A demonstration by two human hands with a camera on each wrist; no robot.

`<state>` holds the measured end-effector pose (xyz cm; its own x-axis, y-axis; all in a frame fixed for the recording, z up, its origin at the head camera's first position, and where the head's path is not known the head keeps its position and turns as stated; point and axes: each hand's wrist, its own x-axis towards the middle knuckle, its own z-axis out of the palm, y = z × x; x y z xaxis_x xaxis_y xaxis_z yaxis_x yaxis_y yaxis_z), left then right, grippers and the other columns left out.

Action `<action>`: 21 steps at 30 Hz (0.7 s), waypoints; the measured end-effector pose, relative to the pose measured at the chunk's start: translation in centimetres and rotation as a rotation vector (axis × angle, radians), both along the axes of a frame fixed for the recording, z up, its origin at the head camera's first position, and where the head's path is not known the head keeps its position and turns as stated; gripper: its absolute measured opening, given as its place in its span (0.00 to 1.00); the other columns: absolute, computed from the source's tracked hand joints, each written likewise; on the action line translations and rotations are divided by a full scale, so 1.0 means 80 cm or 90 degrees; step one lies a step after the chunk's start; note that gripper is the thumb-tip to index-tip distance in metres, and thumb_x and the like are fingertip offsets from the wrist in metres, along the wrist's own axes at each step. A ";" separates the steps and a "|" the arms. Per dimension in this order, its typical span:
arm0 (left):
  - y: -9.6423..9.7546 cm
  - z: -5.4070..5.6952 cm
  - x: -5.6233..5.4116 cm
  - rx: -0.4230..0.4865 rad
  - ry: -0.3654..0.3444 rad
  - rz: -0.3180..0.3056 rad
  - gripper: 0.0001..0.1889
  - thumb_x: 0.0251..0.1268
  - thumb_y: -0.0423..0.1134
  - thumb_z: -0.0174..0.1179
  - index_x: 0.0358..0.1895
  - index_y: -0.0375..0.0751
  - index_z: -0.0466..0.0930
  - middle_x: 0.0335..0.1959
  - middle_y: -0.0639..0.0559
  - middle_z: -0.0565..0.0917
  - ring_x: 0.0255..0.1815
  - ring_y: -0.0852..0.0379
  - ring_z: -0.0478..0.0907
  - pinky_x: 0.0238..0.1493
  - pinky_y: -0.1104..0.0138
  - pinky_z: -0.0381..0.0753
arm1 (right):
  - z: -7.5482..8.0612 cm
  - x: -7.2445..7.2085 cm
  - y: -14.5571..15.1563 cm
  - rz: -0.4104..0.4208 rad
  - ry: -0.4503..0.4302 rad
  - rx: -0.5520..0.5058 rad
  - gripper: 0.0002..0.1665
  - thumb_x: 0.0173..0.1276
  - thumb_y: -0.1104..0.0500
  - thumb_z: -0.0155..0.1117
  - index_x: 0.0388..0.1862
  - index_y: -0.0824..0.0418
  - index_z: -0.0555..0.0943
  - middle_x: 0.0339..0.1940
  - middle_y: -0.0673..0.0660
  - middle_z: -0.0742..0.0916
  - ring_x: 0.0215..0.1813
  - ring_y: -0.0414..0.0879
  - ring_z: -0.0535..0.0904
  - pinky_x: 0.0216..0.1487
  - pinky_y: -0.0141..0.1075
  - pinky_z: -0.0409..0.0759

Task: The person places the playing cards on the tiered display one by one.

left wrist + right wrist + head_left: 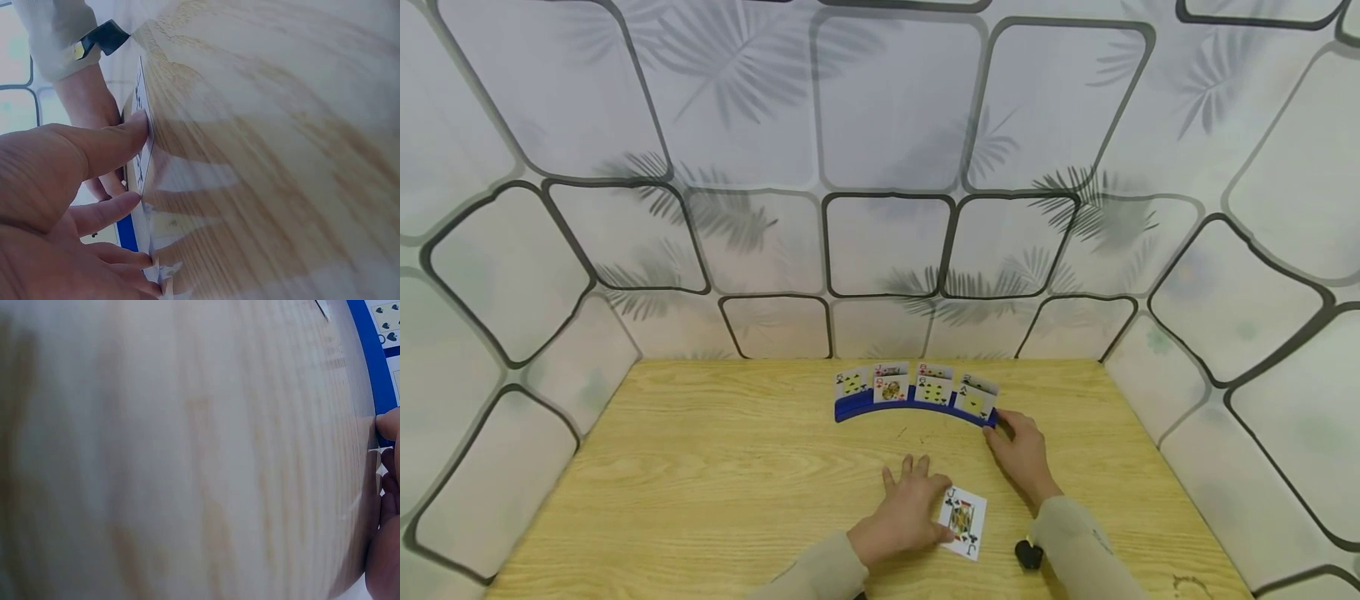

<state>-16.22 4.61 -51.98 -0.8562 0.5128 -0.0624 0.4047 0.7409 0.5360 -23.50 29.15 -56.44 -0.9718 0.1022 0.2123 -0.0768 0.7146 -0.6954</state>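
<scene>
A jack of clubs [967,523] lies face up on the wooden table near the front. My left hand [904,510] rests at its left edge, thumb on the card's lower left part and index fingertip by the upper left corner, other fingers spread over the tabletop. Farther back stands a curved blue card holder [859,409] with several playing cards upright in it, among them a queen [891,390] and a black ace [974,402]. My right hand [1024,457] grips the holder's right end, thumb in front and fingers behind; the right wrist view catches only part of that hand.
The wooden table [700,467] reaches back to a patterned fabric wall [880,250] that also closes in both sides. A small black device [1028,554] sits at the right sleeve's cuff.
</scene>
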 end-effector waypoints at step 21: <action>-0.019 -0.008 -0.017 0.316 -0.061 0.002 0.13 0.69 0.26 0.66 0.51 0.42 0.77 0.43 0.47 0.92 0.45 0.63 0.88 0.45 0.74 0.85 | -0.001 0.004 -0.003 0.003 0.047 0.005 0.27 0.74 0.58 0.68 0.66 0.71 0.80 0.64 0.72 0.84 0.68 0.69 0.76 0.71 0.65 0.73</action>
